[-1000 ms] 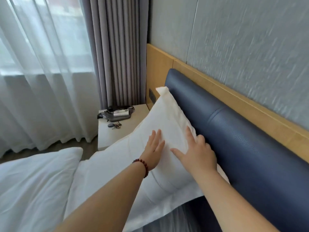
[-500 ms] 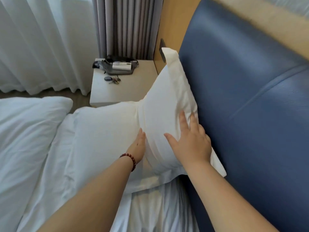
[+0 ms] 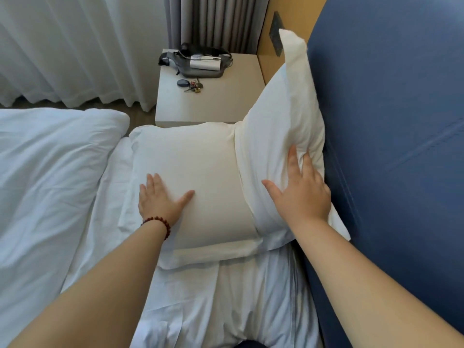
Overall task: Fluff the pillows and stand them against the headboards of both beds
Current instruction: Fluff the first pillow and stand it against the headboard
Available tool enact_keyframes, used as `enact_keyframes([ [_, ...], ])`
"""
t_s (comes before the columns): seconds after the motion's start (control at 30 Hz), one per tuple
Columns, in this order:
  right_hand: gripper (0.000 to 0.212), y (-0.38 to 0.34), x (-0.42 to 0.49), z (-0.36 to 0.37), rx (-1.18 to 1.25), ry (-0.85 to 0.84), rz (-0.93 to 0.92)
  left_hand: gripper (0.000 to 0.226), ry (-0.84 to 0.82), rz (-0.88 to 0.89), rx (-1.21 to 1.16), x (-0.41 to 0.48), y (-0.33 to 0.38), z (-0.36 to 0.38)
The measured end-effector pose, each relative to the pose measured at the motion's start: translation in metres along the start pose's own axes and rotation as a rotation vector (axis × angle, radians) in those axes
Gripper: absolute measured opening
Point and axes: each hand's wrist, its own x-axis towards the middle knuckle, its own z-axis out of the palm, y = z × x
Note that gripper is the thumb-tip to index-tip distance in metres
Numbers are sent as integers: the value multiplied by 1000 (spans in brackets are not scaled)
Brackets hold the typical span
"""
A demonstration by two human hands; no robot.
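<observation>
A white pillow (image 3: 278, 136) leans upright against the blue padded headboard (image 3: 391, 146), one corner sticking up. My right hand (image 3: 301, 194) lies flat on its lower part, fingers spread. A second white pillow (image 3: 190, 156) lies flat on the bed, butted against the upright one. My left hand (image 3: 160, 199), with a bead bracelet at the wrist, presses palm-down on the flat pillow's near left part. Neither hand grips anything.
A folded white duvet (image 3: 47, 177) fills the left. The white sheet (image 3: 226, 297) lies in front. Behind the pillows stands a beige nightstand (image 3: 226, 101) with a grey pouch (image 3: 198, 62) and keys (image 3: 192, 85). Curtains (image 3: 75, 46) hang at the back.
My view tilted down toward the bed. My left hand moved off the upright pillow onto the flat pillow beside it. My right hand stayed on the upright pillow.
</observation>
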Motion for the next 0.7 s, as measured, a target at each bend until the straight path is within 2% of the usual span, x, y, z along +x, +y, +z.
enact_keyframes([
  [0.1,96,-1,-2,6,4,-14,13,133,-69,-289,-280,2,-20,-9],
  [0.17,99,-3,-4,8,0,-31,23,133,-159,-458,-419,-2,-32,-14],
  [0.2,100,-4,-5,9,0,-39,29,131,-186,-484,-448,-4,-36,-16],
  [0.27,99,-6,-6,8,0,-51,40,123,-165,-436,-502,-7,-35,-19],
  [0.43,90,-19,-15,-3,-7,-47,60,102,36,-204,-581,-18,-1,-38],
  [0.53,89,-18,-28,-10,16,-72,78,86,102,-157,-564,-35,-3,-50],
  [0.63,90,-6,-47,-7,6,-125,87,88,194,-175,-514,-51,-41,-55],
  [0.7,90,2,-53,-6,-3,-174,104,99,165,-240,-473,-56,-67,-55],
])
